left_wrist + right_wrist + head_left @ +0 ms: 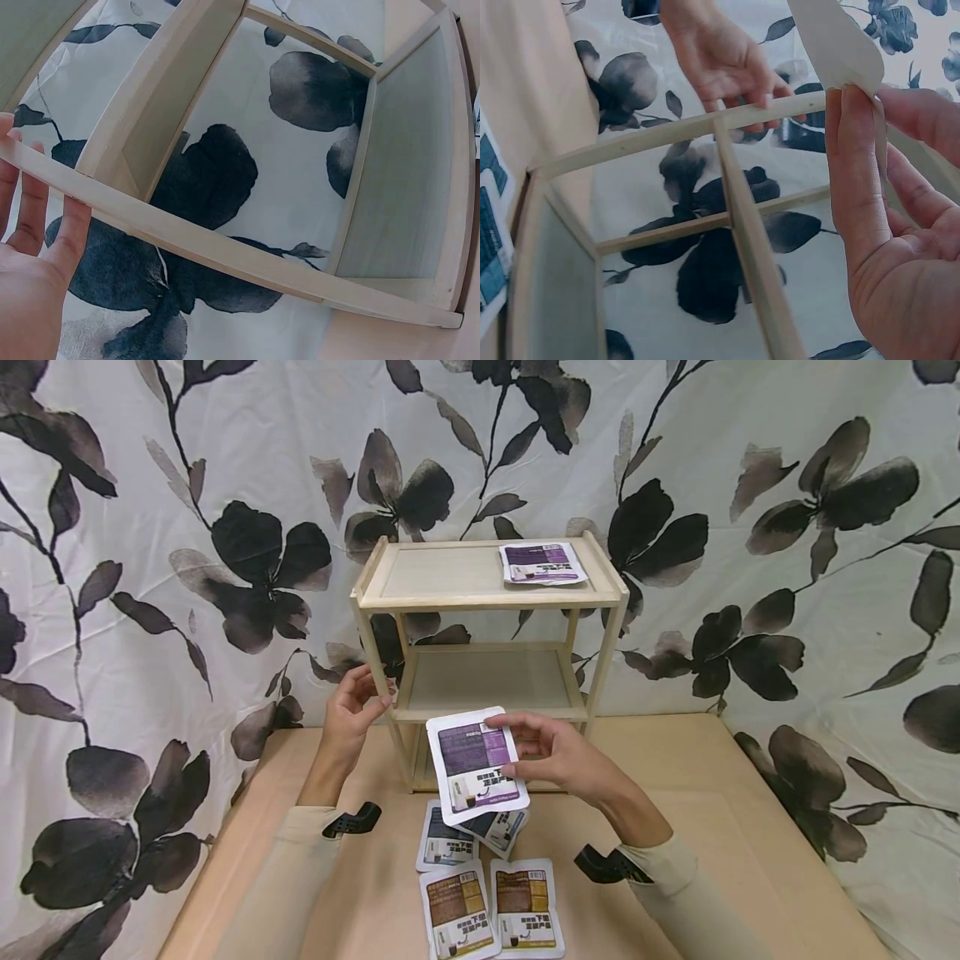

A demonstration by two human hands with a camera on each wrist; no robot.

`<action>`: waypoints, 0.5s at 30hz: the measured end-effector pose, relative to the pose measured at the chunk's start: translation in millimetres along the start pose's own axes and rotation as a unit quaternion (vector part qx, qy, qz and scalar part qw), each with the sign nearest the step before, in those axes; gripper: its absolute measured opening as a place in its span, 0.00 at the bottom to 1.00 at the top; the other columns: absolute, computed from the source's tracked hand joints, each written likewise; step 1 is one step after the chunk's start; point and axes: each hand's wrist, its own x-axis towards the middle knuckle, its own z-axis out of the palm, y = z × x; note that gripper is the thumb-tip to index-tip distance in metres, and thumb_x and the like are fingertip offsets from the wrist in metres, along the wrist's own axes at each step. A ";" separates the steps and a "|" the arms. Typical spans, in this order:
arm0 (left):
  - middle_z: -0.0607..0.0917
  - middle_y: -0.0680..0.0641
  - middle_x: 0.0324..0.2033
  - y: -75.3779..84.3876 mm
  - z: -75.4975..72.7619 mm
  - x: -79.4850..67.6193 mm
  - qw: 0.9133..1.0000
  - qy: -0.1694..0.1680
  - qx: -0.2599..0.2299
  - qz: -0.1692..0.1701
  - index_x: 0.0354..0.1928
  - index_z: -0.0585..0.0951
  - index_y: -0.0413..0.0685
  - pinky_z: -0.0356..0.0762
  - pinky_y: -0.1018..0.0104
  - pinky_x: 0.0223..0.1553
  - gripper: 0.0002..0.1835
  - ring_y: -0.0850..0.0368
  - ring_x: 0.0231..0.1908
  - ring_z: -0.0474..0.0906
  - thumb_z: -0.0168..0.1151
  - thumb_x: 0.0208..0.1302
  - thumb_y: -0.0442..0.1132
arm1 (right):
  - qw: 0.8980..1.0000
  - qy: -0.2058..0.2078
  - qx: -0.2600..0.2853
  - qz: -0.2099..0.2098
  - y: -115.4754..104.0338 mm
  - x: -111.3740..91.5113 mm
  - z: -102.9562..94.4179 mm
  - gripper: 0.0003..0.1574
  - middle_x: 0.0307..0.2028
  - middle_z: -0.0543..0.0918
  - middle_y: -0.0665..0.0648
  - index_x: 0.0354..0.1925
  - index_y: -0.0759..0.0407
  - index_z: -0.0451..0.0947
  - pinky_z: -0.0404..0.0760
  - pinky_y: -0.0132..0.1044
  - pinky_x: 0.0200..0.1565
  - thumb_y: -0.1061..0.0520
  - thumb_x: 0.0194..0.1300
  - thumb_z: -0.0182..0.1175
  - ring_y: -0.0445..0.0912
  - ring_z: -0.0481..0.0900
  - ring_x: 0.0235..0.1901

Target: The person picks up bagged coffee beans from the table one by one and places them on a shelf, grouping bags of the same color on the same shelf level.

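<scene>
My right hand (558, 756) pinches a purple-and-white flat packet (474, 777) by its right edge, in front of the wooden shelf's lower part. In the right wrist view the pinched packet (840, 45) shows as a pale sheet between thumb and fingers. My left hand (352, 714) holds the left front post of the small three-tier wooden shelf (442, 572); in the left wrist view its fingers (71, 236) pass behind the post. Another purple packet (543, 565) lies on the top tier at the right.
On the table (645, 860) before the shelf lie two dark blue packets (446, 847), partly under the held one. Nearer are two brown-and-yellow packets (527, 906). A floral cloth (787, 568) hangs behind the shelf.
</scene>
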 end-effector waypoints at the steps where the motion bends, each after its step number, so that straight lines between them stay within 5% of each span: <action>1: 0.79 0.32 0.52 -0.3 -0.2 0.1 1.000 0.000 0.000 0.000 0.65 0.68 0.27 0.75 0.67 0.51 0.27 0.49 0.51 0.75 0.62 0.65 0.22 | 1.000 0.000 -0.001 0.000 -2.8 0.6 -0.7 0.39 0.58 0.79 0.64 0.70 0.55 0.69 0.86 0.44 0.45 0.66 0.63 0.69 0.55 0.84 0.49; 15: 0.82 0.43 0.50 -2.7 -1.1 1.6 1.000 0.004 0.004 0.000 0.64 0.70 0.30 0.75 0.68 0.51 0.26 0.48 0.51 0.75 0.62 0.64 0.21 | 1.000 0.007 -0.028 -0.008 -36.9 10.4 -7.9 0.40 0.59 0.78 0.64 0.70 0.52 0.70 0.86 0.46 0.46 0.65 0.62 0.70 0.57 0.84 0.51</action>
